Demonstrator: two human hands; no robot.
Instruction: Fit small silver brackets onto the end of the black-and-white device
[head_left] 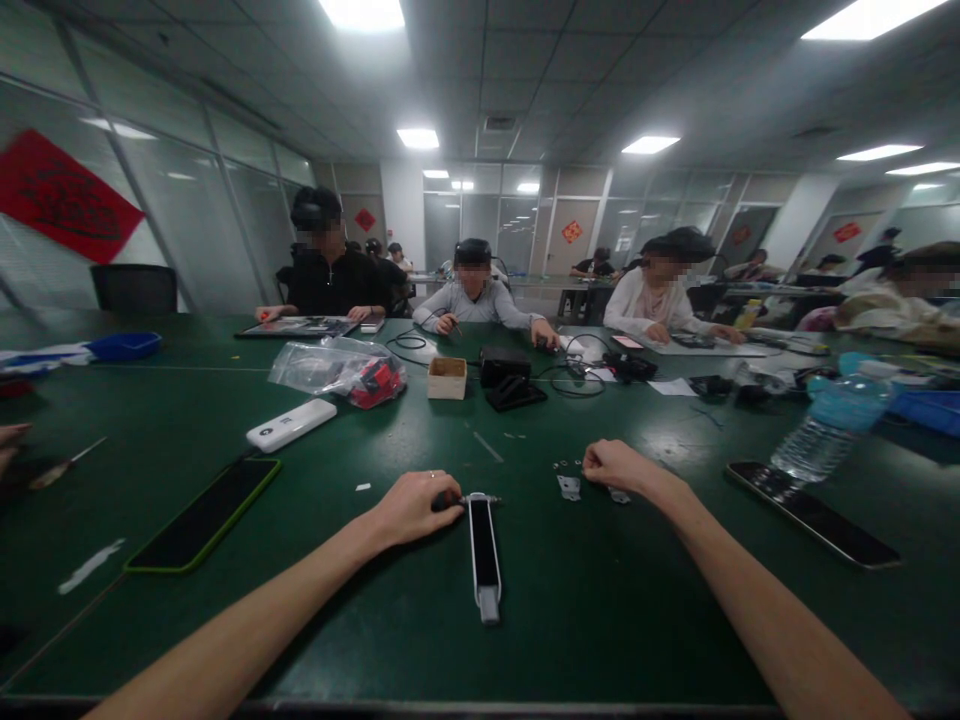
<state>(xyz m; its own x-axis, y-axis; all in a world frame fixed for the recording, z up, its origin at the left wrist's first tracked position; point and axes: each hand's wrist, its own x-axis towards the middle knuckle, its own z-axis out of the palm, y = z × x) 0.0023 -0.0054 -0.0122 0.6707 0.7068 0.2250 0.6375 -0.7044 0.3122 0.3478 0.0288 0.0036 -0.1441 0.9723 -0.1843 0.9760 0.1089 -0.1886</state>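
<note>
My left hand (421, 508) is closed around the dark handle of a screwdriver (448, 499), which lies low over the table. Its thin shaft seems to pass across the top end of a slim white-framed device (484, 545) with a black face and a silver plug at the near end. My right hand (619, 465) rests on the table with fingertips pinched together; whatever is between them is hidden. Beside those fingers lie a small metal plate (569, 488) and a few tiny parts (564, 463). Another metal plate (619, 495) shows partly under the hand.
Left are a green-edged phone (206, 515) and a white oblong device (292, 426). Farther back sit a plastic bag (337, 370), a small box (447, 379) and a black stand (516, 393). Right are a phone (814, 512) and a water bottle (825, 430). Several people sit opposite.
</note>
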